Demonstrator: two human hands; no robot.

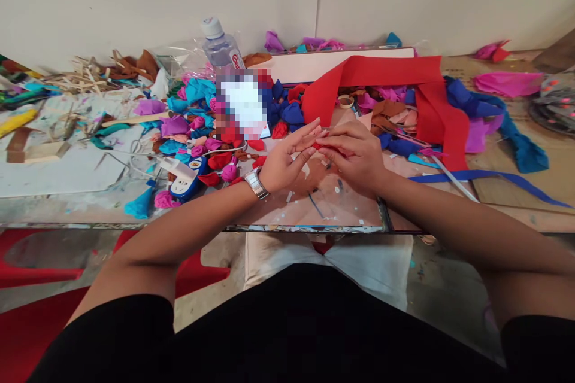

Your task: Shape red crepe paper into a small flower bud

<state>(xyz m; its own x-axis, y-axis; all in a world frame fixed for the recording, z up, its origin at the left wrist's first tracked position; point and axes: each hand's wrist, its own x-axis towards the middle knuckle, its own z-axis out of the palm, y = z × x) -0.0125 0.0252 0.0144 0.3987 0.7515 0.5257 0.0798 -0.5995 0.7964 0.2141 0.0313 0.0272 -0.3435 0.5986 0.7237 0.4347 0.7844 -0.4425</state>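
Note:
My left hand (285, 158), with a metal-banded watch (256, 184) on the wrist, meets my right hand (358, 154) above the table's near part. Between their fingertips is a small piece of red crepe paper (318, 145), mostly covered by the fingers. Both hands are closed on it in a pinch. Just behind them, a wide red crepe paper strip (386, 72) lies folded over the pile. Crumpled and twisted paper pieces in blue, purple, pink, brown and red surround the hands, such as a blue piece (292, 114).
A bottle (221, 48) stands behind a blurred bright phone-like screen (245, 102). Left of my hands lie a blue-and-white power strip (188, 178) and cables. A tape roll (345, 101) sits behind. Thin wooden sticks (96, 75) are heaped far left; a blue ribbon (503, 176) trails right.

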